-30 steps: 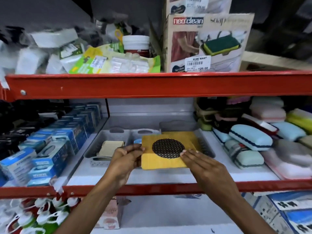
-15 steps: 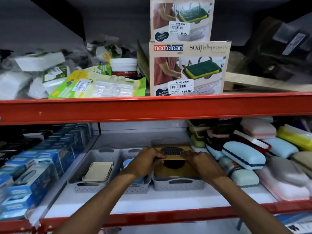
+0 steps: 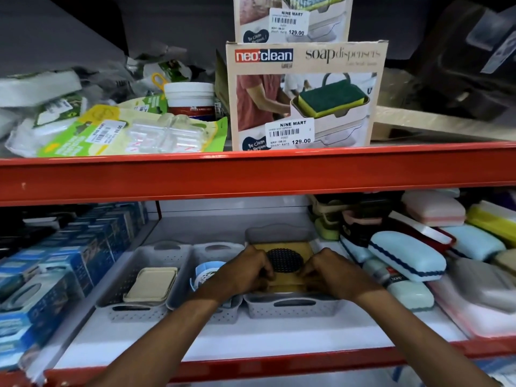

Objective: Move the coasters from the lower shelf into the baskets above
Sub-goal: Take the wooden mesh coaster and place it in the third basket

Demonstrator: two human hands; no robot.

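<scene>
A yellow square coaster [image 3: 303, 250] with a black round mesh centre lies inside the right grey basket [image 3: 290, 306] on the middle shelf. My left hand [image 3: 245, 270] grips its left edge and my right hand [image 3: 332, 272] grips its right edge, both reaching into the basket. The coaster's near edge is hidden behind my fingers. The middle grey basket [image 3: 215, 248] holds a blue round item [image 3: 205, 270]. The left grey basket [image 3: 134, 310] holds a cream rectangular piece [image 3: 152, 284].
Blue boxes [image 3: 69, 263] are stacked at the left of the shelf. Pastel cases [image 3: 407, 256] pile up at the right. A red shelf beam [image 3: 251, 174] runs overhead, with a soap dispenser box [image 3: 304, 96] and packets above it. The red front lip [image 3: 279, 361] is close below my forearms.
The coaster went from being held up in front of the baskets down into the right basket. Both hands followed it in and now sit lower; the view tilted upward.
</scene>
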